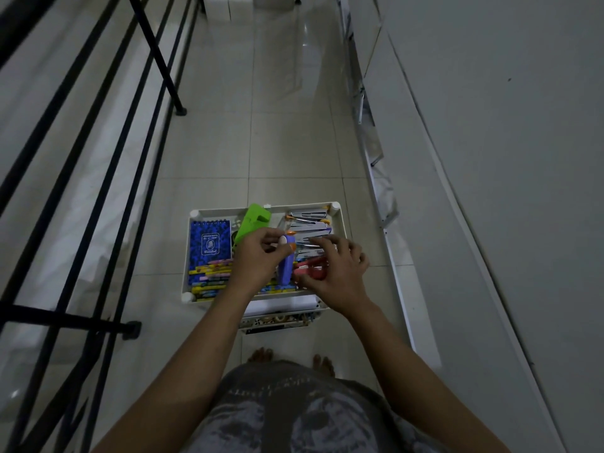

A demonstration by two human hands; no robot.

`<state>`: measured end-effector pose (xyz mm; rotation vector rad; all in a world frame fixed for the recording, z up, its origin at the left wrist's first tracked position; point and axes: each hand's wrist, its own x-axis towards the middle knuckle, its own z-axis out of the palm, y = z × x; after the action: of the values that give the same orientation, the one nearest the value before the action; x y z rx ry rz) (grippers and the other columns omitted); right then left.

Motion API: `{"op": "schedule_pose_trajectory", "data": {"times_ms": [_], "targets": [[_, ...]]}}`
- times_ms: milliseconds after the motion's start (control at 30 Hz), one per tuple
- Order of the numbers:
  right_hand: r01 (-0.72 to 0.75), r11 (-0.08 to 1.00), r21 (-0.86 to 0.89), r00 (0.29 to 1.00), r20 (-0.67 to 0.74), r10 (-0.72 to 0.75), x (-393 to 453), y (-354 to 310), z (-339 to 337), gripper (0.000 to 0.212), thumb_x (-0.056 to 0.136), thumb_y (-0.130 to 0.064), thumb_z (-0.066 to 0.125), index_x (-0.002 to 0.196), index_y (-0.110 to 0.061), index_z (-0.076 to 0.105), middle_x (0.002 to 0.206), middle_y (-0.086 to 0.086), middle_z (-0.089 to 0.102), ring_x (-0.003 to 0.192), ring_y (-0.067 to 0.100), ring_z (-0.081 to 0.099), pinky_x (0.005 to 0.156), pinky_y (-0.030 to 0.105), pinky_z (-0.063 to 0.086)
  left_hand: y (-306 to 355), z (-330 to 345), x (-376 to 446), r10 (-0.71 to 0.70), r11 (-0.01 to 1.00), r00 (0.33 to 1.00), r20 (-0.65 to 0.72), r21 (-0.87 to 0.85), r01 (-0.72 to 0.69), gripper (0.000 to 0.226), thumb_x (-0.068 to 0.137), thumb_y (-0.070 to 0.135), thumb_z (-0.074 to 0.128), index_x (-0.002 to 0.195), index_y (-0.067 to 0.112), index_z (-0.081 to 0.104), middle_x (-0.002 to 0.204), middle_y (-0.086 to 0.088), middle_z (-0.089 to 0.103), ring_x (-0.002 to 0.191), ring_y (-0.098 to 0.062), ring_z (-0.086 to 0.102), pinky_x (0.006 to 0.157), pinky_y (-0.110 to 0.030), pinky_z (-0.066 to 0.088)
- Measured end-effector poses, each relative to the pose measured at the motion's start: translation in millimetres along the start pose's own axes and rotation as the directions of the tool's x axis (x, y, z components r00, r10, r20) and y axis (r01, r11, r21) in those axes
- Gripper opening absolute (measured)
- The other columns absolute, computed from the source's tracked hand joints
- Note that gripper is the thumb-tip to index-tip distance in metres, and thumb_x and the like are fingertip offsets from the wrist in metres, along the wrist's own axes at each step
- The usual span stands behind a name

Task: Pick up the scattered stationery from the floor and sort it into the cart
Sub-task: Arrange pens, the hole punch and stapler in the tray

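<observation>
Purple stapler (286,263) is pinched in my left hand (258,256) over the cart (196,213); my right hand (333,266) holds a red one (309,269). Next, I'd say, lay both by the staplers there.

The left hand (258,256) and right hand (333,273) are covering the middle of the cart's top tray (196,214), hiding what is lying beneath. The lower tier (277,318) is showing only a blurred strip of small items.
</observation>
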<state>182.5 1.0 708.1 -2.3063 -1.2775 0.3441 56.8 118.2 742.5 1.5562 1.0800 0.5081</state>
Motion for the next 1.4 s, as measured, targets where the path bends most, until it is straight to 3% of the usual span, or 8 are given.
{"op": "schedule_pose_trajectory", "data": {"times_ms": [133,300,467,567,733,833,1067,1400], "targets": [[-0.057,0.921,0.386,0.989,0.149,-0.002,3.0,-4.5,-13.4,0.045,0.077,-0.051,0.055,0.121,-0.048,0.051,0.111,-0.023,0.055,0.117,0.014,0.046,0.103,0.046,0.034,6.5,6.4,3.0,-0.001,0.995,0.999,0.048,-0.101,0.006,0.021,0.08,0.016,0.076,0.099,0.017,0.066,0.1,-0.002,0.067,0.094,-0.014,0.064,0.077,-0.026,0.055],[-0.201,0.692,0.694,0.953,0.301,-0.025,4.8,-7.4,-28.5,0.042,0.082,-0.026,0.056,0.124,-0.023,0.059,0.11,0.002,0.069,0.103,0.014,0.065,0.088,0.037,0.055,10.4,13.2,2.6,-0.041,0.964,0.997,0.069,-0.26,0.057,0.02,0.081,0.014,0.074,0.097,0.019,0.064,0.105,-0.009,0.068,0.095,-0.022,0.067,0.075,-0.033,0.059],[-0.159,0.78,0.605,0.938,0.34,-0.072,3.4,-7.6,-26.4,0.04,0.084,-0.017,0.066,0.123,-0.014,0.06,0.091,0.011,0.071,0.081,0.021,0.07,0.073,0.031,0.058,0.3,15.8,-8.2,-0.016,0.97,0.991,0.129,-0.24,0.047,0.028,0.085,0.006,0.069,0.111,0.009,0.058,0.104,-0.003,0.067,0.086,-0.011,0.067,0.064,-0.021,0.057],[-0.166,0.823,0.543,0.976,0.207,0.06,4.7,-11.2,-21.8,0.03,0.084,-0.027,0.053,0.106,-0.008,0.061,0.089,0.013,0.067,0.078,0.026,0.065,0.071,0.037,0.053,-16.3,6.7,-11.0,0.064,0.997,0.985,0.157,0.029,-0.07,0.031,0.091,0.008,0.061,0.12,0.014,0.053,0.115,0.005,0.063,0.084,-0.002,0.063,0.065,-0.011,0.05],[-0.081,0.954,0.29,0.994,0.095,0.056,11.9,-1.7,-12.3,0.028,0.08,-0.032,0.071,0.089,-0.017,0.05,0.079,-0.001,0.052,0.064,0.015,0.047,0.06,0.031,0.039,-38.7,1.0,-6.7,0.055,0.868,0.978,0.199,0.475,-0.145,0.044,0.084,0.015,0.07,0.124,0.02,0.054,0.125,0.003,0.061,0.112,-0.017,0.058,0.091,-0.035,0.05],[-0.029,0.982,0.188,0.987,0.158,-0.001,11.9,-0.1,-8.6,0.051,0.07,-0.049,0.079,0.099,-0.016,0.052,0.089,0.0,0.057,0.074,0.02,0.053,0.065,0.034,0.045,-37.0,5.9,-6.3,0.108,0.83,0.978,0.179,0.525,-0.188,0.039,0.084,0.019,0.07,0.121,0.022,0.059,0.119,0.003,0.066,0.11,-0.019,0.061,0.09,-0.037,0.05],[0.08,0.993,0.085,0.976,0.194,-0.096,13.9,1.9,-13.5,0.051,0.072,-0.044,0.079,0.11,-0.019,0.055,0.091,-0.002,0.063,0.078,0.02,0.057,0.07,0.033,0.048,-36.9,10.7,-2.9,0.169,0.708,0.94,0.296,0.627,-0.325,0.026,0.09,0.024,0.06,0.114,0.026,0.067,0.117,0.003,0.057,0.102,-0.02,0.059,0.077,-0.034,0.05],[0.099,0.992,0.072,0.979,0.173,-0.11,7.2,-0.4,-14.4,0.047,0.074,-0.044,0.078,0.107,-0.019,0.055,0.091,-0.003,0.062,0.075,0.015,0.052,0.061,0.025,0.035,-36.1,6.9,-1.4,0.133,0.683,0.984,0.116,0.709,-0.176,0.018,0.082,0.036,0.071,0.097,0.027,0.076,0.107,0.004,0.059,0.095,-0.017,0.059,0.074,-0.033,0.05]]}}
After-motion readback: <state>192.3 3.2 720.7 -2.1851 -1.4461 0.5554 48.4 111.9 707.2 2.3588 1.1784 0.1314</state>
